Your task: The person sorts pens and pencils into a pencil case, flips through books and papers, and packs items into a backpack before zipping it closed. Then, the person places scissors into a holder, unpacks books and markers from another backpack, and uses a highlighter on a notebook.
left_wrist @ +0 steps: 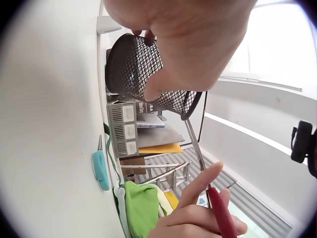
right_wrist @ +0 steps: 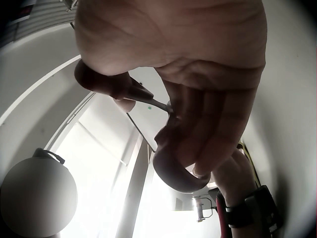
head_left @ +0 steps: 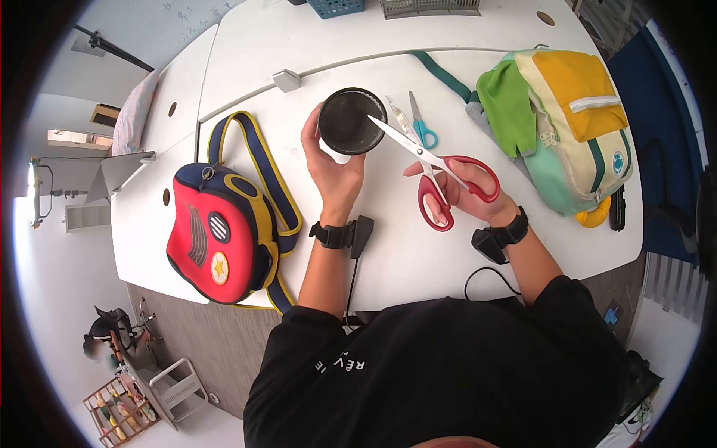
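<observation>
My left hand (head_left: 336, 179) grips a black mesh pen cup (head_left: 345, 112) around its side, mouth facing the head camera. In the left wrist view, the mesh wall of the cup (left_wrist: 130, 64) shows between the thumb and fingers. Red-handled scissors (head_left: 487, 190) are in my right hand (head_left: 482, 205), with fingers at the handle loops. Their blades stand partly apart, and one tip overlaps the cup's mouth in the head view. Seen from the right wrist, the scissors (right_wrist: 173, 173) appear dark, with fingers curled at a loop.
Teal-handled scissors (head_left: 427, 134) lie beyond my right hand beside a thin whitish item (head_left: 399, 113). A red guitar-shaped bag (head_left: 202, 239) rests on the left, a green and yellow backpack (head_left: 586, 149) on the right. Baskets (head_left: 429, 9) stand at the back of the white table (head_left: 403, 261).
</observation>
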Motion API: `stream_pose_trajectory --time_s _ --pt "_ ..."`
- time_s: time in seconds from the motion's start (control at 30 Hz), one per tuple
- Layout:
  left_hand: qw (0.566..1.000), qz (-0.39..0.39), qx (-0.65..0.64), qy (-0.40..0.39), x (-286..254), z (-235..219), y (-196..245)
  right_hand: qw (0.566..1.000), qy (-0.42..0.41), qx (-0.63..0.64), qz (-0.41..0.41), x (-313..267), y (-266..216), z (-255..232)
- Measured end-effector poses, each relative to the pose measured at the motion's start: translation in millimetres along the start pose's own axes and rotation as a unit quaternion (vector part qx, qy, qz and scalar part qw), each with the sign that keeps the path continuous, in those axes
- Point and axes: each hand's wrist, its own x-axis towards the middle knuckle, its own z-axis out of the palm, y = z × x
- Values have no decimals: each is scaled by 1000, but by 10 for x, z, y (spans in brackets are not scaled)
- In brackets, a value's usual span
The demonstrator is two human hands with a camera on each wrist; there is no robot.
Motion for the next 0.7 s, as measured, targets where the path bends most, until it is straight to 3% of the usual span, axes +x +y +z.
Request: stream_pose_trajectory --time_s 0.3,0.7 --pt "994 71 87 -1 40 11 128 999 5 -32 -7 -17 -21 7" --pt "990 111 83 8 42 19 149 1000 23 -14 -7 -7 2 -14"
